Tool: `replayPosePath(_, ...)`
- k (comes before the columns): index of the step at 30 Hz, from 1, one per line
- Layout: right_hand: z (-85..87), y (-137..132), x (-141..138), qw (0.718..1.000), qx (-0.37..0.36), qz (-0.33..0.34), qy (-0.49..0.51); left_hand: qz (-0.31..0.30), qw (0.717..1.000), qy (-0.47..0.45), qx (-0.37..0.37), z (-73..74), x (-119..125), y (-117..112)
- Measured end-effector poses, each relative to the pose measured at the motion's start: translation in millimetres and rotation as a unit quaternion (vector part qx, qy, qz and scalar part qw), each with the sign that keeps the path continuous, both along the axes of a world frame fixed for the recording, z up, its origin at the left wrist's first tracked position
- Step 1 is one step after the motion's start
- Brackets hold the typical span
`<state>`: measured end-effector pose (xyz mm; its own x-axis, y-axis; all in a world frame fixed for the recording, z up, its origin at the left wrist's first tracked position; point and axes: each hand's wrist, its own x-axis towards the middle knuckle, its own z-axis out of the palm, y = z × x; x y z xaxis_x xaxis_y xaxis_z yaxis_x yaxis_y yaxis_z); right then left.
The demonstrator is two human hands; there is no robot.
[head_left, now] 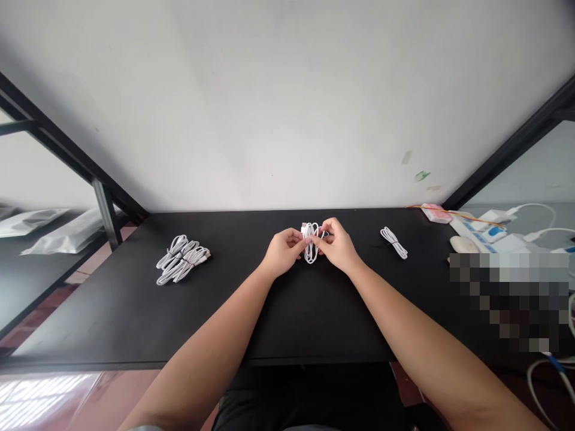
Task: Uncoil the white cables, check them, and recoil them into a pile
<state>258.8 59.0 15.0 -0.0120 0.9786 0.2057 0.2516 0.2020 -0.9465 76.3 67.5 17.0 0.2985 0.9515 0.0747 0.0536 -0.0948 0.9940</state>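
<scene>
A coiled white cable (311, 242) is held above the middle of the black table (135, 311) between both hands. My left hand (284, 251) grips its left side with fingers curled. My right hand (338, 244) pinches its right side at the middle of the coil. A pile of several bundled white cables (182, 258) lies on the table to the left. One single bundled white cable (394, 242) lies to the right of my right hand.
A white wall stands right behind the table. At the far right lie a white mouse (465, 244), a power strip (487, 233) with white plugs and cords, and a pink box (434, 213). Black frame posts rise at both sides; plastic bags (67, 233) lie at left.
</scene>
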Motion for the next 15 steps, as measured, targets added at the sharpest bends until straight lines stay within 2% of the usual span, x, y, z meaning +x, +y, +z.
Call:
replayPosePath(4,-0.8,-0.1,2.1,0.998,-0.03,0.011,-0.053,-0.003,1.0,-0.004,-0.001,1.5,-0.8,-0.9)
replayPosePath(11,-9.5,5.3,5.3,0.994,-0.067,0.08,-0.028,-0.016,1.0,0.006,-0.006,2.1,-2.4,-0.8)
replayPosePath(15,-9.6,5.3,5.9,0.993,-0.062,0.097,-0.019,-0.023,1.0,0.013,-0.002,0.9,-1.8,0.3)
